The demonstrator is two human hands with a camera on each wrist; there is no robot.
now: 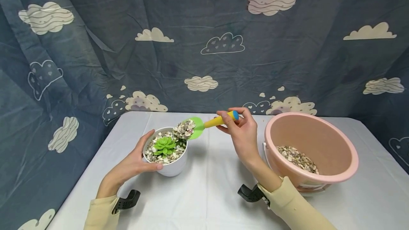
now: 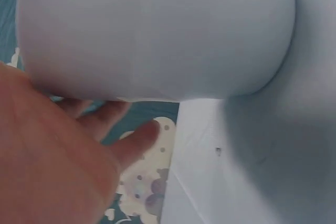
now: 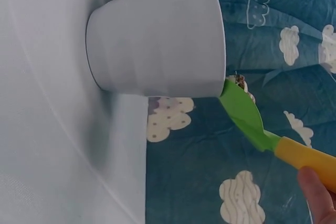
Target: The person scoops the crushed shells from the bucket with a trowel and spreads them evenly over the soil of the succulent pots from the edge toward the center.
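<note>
A white flowerpot [image 1: 174, 166] stands on the table, holding a green succulent [image 1: 164, 146] among small pale pebbles. My left hand [image 1: 135, 162] grips the pot from its left side, thumb along the near wall and fingers round the far side. With my right hand [image 1: 244, 134] I hold a small trowel by its yellow handle [image 1: 215, 121], which has a blue end. Its green blade [image 1: 198, 129] carries a heap of pebbles [image 1: 184, 129] over the pot's right rim. From the right wrist view, the blade [image 3: 244, 114] slants right at the edge of the pot [image 3: 157, 40].
To the right stands a large pink bucket [image 1: 348, 155] with a pile of pebbles [image 1: 297, 159] at its bottom. A white cloth [image 1: 204, 201] covers the table. Behind it hangs a dark blue curtain [image 1: 191, 6] with cloud prints.
</note>
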